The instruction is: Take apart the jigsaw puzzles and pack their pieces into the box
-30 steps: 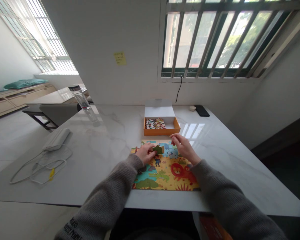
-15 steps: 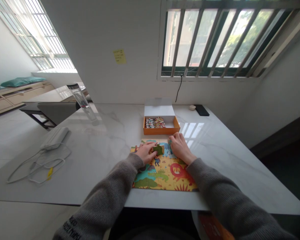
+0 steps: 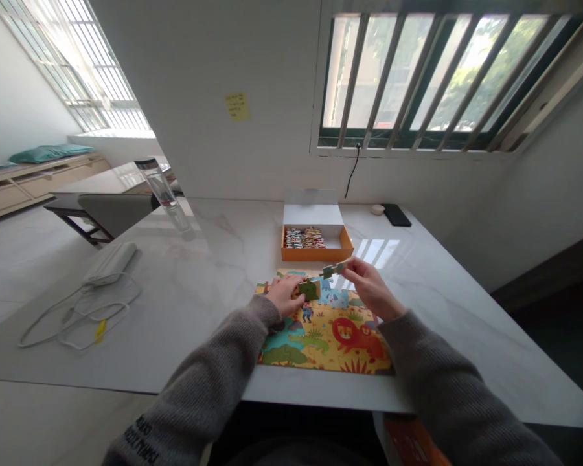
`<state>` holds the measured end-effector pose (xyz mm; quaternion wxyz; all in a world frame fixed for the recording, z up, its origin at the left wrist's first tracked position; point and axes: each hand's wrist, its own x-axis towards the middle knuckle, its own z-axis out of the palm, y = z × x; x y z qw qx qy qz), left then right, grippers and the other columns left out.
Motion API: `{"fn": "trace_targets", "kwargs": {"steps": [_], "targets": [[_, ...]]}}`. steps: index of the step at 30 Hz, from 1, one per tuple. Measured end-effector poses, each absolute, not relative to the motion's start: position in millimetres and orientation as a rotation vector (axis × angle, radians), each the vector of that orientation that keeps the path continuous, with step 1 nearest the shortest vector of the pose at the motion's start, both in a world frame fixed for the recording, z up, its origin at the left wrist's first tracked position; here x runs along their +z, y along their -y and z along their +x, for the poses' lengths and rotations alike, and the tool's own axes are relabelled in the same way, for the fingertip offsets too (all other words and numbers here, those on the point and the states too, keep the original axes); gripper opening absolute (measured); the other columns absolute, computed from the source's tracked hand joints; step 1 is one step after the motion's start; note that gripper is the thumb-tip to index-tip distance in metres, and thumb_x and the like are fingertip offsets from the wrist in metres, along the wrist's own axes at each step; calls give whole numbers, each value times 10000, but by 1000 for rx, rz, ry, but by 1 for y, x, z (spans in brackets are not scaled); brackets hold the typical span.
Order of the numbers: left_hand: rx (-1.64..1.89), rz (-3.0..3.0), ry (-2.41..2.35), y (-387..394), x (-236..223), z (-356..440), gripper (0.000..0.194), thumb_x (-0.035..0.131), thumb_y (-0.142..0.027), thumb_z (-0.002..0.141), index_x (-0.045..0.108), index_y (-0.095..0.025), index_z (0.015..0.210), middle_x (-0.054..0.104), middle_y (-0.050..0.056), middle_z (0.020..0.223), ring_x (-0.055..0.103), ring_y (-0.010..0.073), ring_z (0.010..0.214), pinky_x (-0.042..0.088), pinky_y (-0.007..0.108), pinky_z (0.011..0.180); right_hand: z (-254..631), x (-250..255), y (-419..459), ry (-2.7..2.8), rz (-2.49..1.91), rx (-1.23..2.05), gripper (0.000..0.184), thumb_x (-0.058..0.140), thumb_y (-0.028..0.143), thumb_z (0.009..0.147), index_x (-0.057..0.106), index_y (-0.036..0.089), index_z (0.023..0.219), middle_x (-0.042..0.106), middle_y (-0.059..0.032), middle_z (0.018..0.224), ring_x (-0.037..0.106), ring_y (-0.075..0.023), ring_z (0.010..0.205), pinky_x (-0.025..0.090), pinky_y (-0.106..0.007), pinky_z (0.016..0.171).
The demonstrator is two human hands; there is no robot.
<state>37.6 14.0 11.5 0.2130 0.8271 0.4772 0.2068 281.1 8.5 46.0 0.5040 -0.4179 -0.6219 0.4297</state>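
A colourful animal jigsaw puzzle (image 3: 320,336) lies flat on the table in front of me, showing a lion, a crocodile and other animals. My left hand (image 3: 285,295) rests over its upper left part, with fingers closed on dark green puzzle pieces (image 3: 309,290) that seem stacked. Above the puzzle's upper right edge, my right hand (image 3: 368,285) pinches a small strip of joined puzzle pieces (image 3: 332,269), lifted and tilted. Behind the puzzle stands an open orange box (image 3: 315,255), with many puzzle pieces (image 3: 305,238) packed upright in its left part.
The white marble-look table (image 3: 214,285) also holds a clear bottle (image 3: 161,184) at the back left and a pale device (image 3: 111,264) with a white cable. At the back right lie a black phone (image 3: 397,215) and a small round white object (image 3: 377,210).
My right hand has risen off the puzzle's upper right part, bringing up the strip of pieces. More of the puzzle beneath shows. My left hand stays with the green pieces.
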Motion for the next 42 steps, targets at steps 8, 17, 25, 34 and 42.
{"fn": "trace_targets", "kwargs": {"steps": [8, 17, 25, 34, 42], "targets": [[571, 2355, -1310, -14, 11, 36, 411, 612, -228, 784, 608, -169, 1190, 626, 122, 1290, 522, 305, 1249, 377, 457, 1052, 251, 22, 7, 1991, -1261, 690, 119, 533, 262, 903, 500, 211, 801, 599, 9, 750, 533, -150, 678, 381, -268, 627], [535, 2386, -1319, -10, 12, 37, 368, 582, -207, 803, 565, -178, 1169, 623, 111, 1246, 527, 291, 1209, 378, 438, 1023, 244, 35, 21, 2431, -1500, -338, 284, 470, 405, 989, 621, 183, 897, 648, -118, 906, 553, -252, 875, 328, -377, 799], [533, 2382, -1328, -9, 14, 38, 288, 554, -259, 883, 560, -182, 1160, 639, 94, 1174, 556, 277, 1129, 386, 432, 976, 273, 33, 3, 2405, -1430, -132, 283, 412, 282, 1013, 634, 192, 863, 668, -67, 862, 571, -221, 874, 352, -341, 807], [548, 2373, -1350, -10, 12, 37, 338, 572, -275, 865, 571, -183, 1190, 642, 99, 1165, 565, 276, 1108, 387, 424, 974, 289, 15, 17, 2358, -1554, -299, 251, 439, 179, 962, 612, 182, 1146, 635, -108, 1010, 518, -264, 973, 345, -371, 832], [539, 2380, -1383, -11, 9, 38, 378, 558, -306, 883, 551, -176, 1238, 631, 107, 1208, 547, 286, 1149, 376, 431, 995, 273, 15, 16, 2232, -1531, -223, 106, 467, 219, 897, 557, 180, 858, 530, -109, 929, 465, -263, 920, 385, -382, 844]]}}
